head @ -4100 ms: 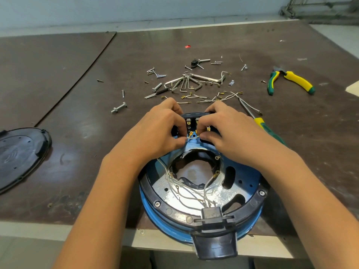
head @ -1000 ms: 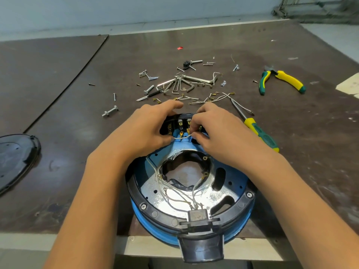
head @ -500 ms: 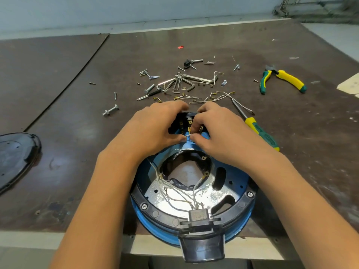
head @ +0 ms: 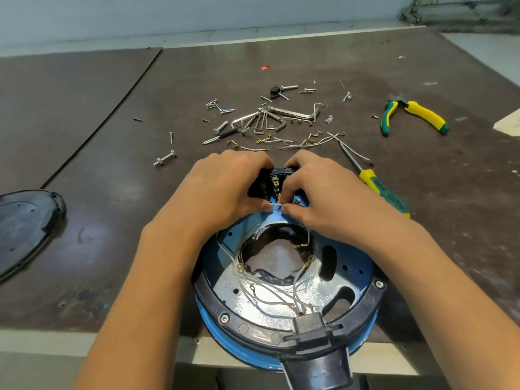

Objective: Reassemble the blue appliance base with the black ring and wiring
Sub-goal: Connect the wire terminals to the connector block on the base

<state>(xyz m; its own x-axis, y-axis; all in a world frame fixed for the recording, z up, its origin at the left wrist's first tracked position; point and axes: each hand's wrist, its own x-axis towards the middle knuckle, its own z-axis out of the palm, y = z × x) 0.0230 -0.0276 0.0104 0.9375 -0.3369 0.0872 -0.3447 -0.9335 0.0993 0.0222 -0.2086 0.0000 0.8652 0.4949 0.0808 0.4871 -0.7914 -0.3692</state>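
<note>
Both L hand [head: 225, 190] and R hand [head: 320, 195] pinch wire [head: 277, 205] at 12 o'clock of base [head: 351, 266], by terminals [head: 274, 178]; wiring step, next prob. plug it on.

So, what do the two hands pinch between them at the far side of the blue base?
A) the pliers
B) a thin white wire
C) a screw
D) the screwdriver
B: the left hand and the right hand both pinch a thin white wire over the blue base, while the pliers and the screwdriver lie on the table.
</note>
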